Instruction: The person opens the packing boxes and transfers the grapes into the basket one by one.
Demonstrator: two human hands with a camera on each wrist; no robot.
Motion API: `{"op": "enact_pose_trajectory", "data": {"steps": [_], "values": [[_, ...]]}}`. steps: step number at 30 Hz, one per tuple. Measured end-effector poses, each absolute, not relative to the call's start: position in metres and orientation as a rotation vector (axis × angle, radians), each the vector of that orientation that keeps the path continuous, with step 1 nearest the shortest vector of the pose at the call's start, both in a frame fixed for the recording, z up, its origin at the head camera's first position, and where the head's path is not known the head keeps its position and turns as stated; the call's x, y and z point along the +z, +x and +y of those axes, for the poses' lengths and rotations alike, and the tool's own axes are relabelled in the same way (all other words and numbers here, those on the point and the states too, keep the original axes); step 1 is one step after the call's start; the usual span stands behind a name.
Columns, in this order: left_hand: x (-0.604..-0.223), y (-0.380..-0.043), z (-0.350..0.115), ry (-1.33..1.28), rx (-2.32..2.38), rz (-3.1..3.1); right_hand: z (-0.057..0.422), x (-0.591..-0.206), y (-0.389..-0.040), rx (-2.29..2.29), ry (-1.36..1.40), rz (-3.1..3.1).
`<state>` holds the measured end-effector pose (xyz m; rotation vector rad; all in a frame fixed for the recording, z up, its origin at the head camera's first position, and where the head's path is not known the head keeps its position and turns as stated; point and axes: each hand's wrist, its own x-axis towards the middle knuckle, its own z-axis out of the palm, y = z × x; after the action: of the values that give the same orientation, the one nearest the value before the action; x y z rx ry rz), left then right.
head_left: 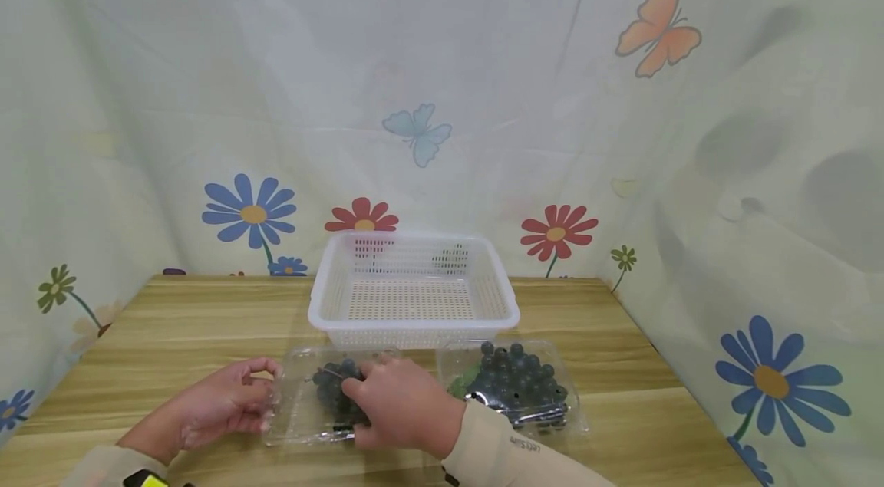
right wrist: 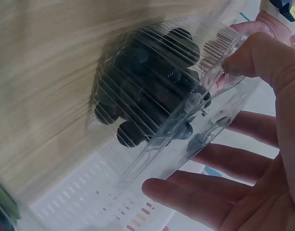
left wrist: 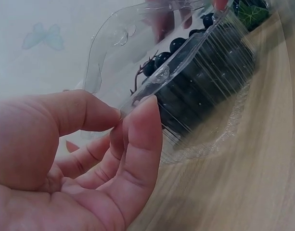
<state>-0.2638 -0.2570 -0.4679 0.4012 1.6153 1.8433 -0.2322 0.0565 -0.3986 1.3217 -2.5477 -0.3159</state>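
A clear plastic clamshell box [head_left: 298,406] of dark grapes [head_left: 331,389] lies on the table between both hands. My left hand [head_left: 231,401] pinches its left rim between thumb and fingers, plainest in the left wrist view. From above, my right hand [head_left: 407,404] grips the box's right side. In the right wrist view its thumb [right wrist: 253,55] is at the rim, and its fingers [right wrist: 200,192] spread along the lid. The lid [right wrist: 214,132] stands slightly apart from the base. Part of the grapes is hidden under the right hand.
A second clear box [head_left: 578,414] with dark grapes and a green leaf stands on the right, close to my right forearm. Behind both boxes is a white perforated basket [head_left: 414,324]. A flowered curtain [head_left: 470,88] hangs behind the wooden table [head_left: 228,318].
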Motion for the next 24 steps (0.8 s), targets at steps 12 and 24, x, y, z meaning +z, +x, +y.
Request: {"op": "enact_pose_trajectory", "data": {"steps": [12, 24], "values": [[-0.474, -0.262, -0.254, 0.455, 1.884, 1.507, 0.053, -0.395, -0.232, -0.320, 1.370, -2.566], [-0.471, -0.261, -0.248, 0.426, 1.885, 1.516, 0.043, -0.391, -0.232, -0.388, 1.301, -2.596]]}}
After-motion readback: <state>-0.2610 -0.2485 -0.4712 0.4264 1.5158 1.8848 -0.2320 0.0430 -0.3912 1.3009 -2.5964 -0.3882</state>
